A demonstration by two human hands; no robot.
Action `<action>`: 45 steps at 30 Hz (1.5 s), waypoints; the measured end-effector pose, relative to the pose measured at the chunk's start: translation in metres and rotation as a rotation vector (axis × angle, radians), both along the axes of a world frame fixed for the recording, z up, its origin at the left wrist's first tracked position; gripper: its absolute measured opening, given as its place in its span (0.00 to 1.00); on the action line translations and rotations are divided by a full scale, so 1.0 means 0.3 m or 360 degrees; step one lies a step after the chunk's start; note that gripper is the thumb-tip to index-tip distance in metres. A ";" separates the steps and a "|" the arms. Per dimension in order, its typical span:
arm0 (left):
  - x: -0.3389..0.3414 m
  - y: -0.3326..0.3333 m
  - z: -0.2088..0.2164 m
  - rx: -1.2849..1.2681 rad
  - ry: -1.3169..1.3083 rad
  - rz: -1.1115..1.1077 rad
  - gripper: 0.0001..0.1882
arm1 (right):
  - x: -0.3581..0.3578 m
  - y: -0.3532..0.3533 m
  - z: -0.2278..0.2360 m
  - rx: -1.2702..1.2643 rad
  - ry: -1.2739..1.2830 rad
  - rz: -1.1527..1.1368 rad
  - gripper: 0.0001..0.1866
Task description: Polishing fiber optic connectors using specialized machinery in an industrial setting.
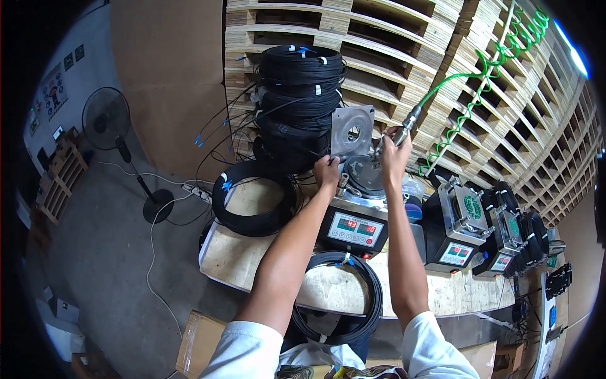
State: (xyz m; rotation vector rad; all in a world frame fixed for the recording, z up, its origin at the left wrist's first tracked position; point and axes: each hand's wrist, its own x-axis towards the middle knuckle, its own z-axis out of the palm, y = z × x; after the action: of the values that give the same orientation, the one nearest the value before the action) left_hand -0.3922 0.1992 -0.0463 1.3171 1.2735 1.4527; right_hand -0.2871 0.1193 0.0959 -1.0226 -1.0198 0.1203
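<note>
My right hand [396, 151] is closed around a metal air gun [403, 131] fed by a green coiled hose [445, 83]. The gun's tip points down over a round dark disc [365, 172] on top of a black benchtop machine [328, 235] with a red digital display. My left hand [327, 172] is at the disc's left side, fingers bent and pressed together beside a metal post; what they grip is hidden. A square metal plate [343, 129] with a round opening stands upright behind the disc.
A tall stack of black cable coils [297, 101] stands behind left. One loose coil [222, 205] lies on the wooden table [230, 259], another coil [377, 297] at its front edge. Two similar machines [464, 211] stand right. Wooden pallets [391, 57] rise behind; a fan [107, 120] stands left.
</note>
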 end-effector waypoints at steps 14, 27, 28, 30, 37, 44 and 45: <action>0.030 0.024 -0.031 -0.0104 -0.0270 -0.0130 0.08 | 0.018 -0.378 0.043 -0.0019 0.0030 0.0002 0.07; 0.001 0.113 -0.080 -0.0084 -0.0431 -0.0210 0.08 | 0.019 -0.421 -0.032 -0.0153 -0.0106 -0.0018 0.08; -0.028 0.108 -0.091 -0.0127 -0.0437 -0.0258 0.08 | 0.017 -0.425 -0.002 -0.0158 0.0022 0.0056 0.08; -0.072 0.113 -0.056 -0.0199 -0.0410 -0.0428 0.09 | 0.011 -0.439 0.085 -0.0055 0.0212 0.0024 0.07; -0.074 -0.153 0.309 0.1226 0.0823 -0.0361 0.12 | 0.247 -0.488 0.044 0.0033 0.0516 0.0246 0.09; 0.032 -0.183 0.384 0.1229 0.2100 -0.1244 0.31 | 0.232 -0.623 -0.002 -0.0111 0.0541 0.0297 0.10; 0.038 -0.172 0.390 0.1220 0.2185 -0.1316 0.33 | 0.225 -0.636 -0.006 -0.0083 0.0590 0.0320 0.10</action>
State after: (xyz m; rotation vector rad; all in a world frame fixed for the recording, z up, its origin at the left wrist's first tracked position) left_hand -0.3807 0.1477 0.0706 3.1270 0.5471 0.2432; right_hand -0.2197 -0.0715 0.0941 -0.9006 -0.7795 0.4861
